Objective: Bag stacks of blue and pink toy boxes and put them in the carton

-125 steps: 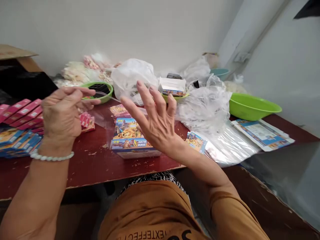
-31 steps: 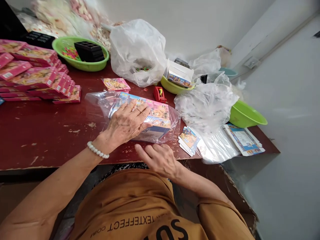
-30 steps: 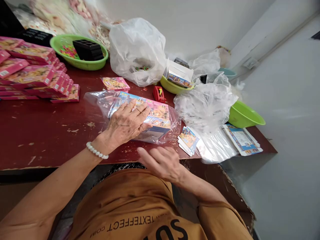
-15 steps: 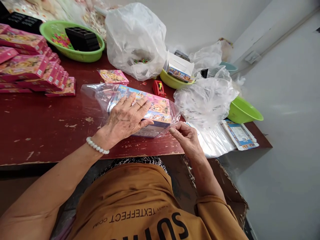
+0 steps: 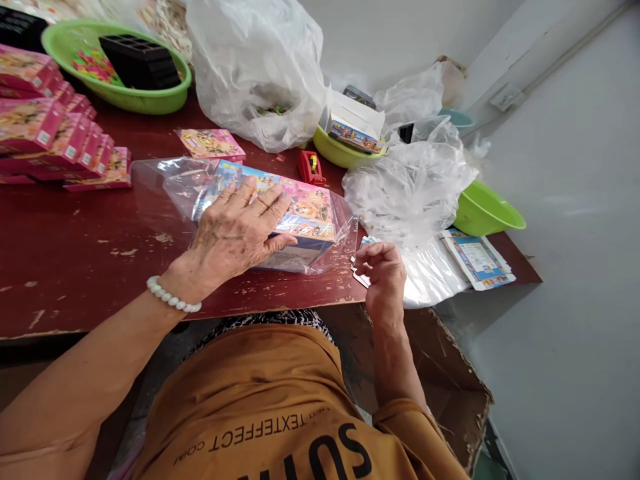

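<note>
The left hand (image 5: 230,230) lies open and flat, steadying the toy box (image 5: 307,213) in its clear plastic bag (image 5: 165,180), while the right hand (image 5: 383,277) curls, apparently pinching small printed cards (image 5: 361,277).

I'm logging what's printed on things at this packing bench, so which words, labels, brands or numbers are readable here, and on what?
"TEXTEFFECT.COM": on the orange shirt, upside down in this view.
"SU": large black letters on the same shirt; the rest is cut off by the picture's edge.
The printed box in the clear plastic bag: too small to read.
The pink boxes and the printed sheet: too small to read.
</note>
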`<state>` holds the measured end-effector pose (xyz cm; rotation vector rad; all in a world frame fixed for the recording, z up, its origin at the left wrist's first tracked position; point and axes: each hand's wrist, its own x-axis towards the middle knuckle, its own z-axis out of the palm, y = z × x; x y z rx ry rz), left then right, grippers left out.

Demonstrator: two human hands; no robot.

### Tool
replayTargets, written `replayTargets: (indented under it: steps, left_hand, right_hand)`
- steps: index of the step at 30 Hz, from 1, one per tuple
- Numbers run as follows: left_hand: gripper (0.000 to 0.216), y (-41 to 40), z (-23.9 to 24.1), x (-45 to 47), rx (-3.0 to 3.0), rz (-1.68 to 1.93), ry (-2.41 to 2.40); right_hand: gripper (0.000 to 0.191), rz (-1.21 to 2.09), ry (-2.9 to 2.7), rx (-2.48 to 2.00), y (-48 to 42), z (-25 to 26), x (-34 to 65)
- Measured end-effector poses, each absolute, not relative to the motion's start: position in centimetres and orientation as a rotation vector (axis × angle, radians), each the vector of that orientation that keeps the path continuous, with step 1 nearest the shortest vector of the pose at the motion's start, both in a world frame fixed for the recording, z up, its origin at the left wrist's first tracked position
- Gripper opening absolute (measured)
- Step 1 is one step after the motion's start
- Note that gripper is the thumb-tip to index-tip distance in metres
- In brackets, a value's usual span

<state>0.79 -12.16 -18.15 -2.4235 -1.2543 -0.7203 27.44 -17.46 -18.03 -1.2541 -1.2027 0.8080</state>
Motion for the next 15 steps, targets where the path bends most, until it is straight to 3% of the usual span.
replayTargets:
  steps: [5,15]
  left_hand:
    - [0.075,-12.2,-18.0,0.8,-2.409,-0.694,-1.261]
    - [0.076,-12.3,-17.9,0.7,-2.414,-0.681,-1.264]
  right_hand:
    - [0.058,0.651,-1.717,-1.529,-16.3,-15.0,26.8]
    - [0.052,1.223,-1.847,-1.394,-15.2,-16.4,29.5]
